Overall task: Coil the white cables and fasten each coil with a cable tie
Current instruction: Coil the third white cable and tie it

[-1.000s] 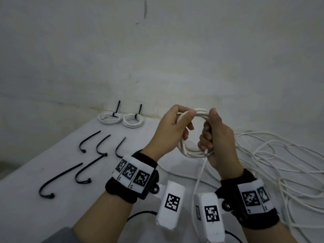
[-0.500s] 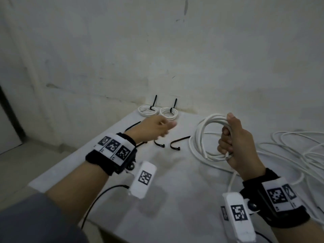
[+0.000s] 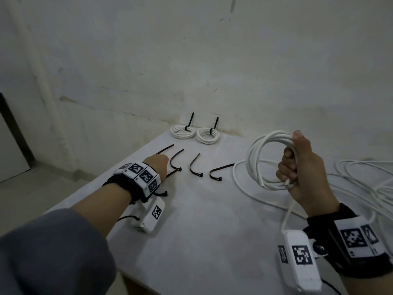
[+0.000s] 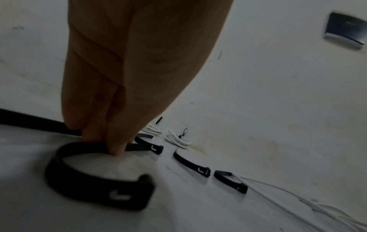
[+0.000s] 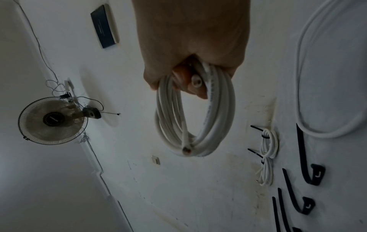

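Here the step, as I judge it, is to take one tie from the table point(image 3: 191, 231) while the coil point(image 3: 270, 160) stays together. The right hand point(image 3: 302, 173) is closed in a fist around one side of the coil and holds it up above the table; a cut cable end sticks out from the loops, seen in the right wrist view. This grip should stay firm, otherwise the stiff loops can spring open.

The left hand point(image 3: 157, 165) is down on the table among the ties. In the left wrist view its fingertips point(image 4: 116, 149) press together on the strap of a curved tie point(image 4: 95, 171), so it seems to pinch it. It is better to lift this tie clear of the next one, which lies very close, and then bring it to the coil near the fist.

Some things are not clear. In the head view the wrist band covers the left fingers. The left wrist view is blurred, so I cannot tell if the pinch is secure. The loose cable point(image 3: 350, 188) on the right is cut off by the frame. Two finished coils point(image 3: 194, 133) lie by the wall.
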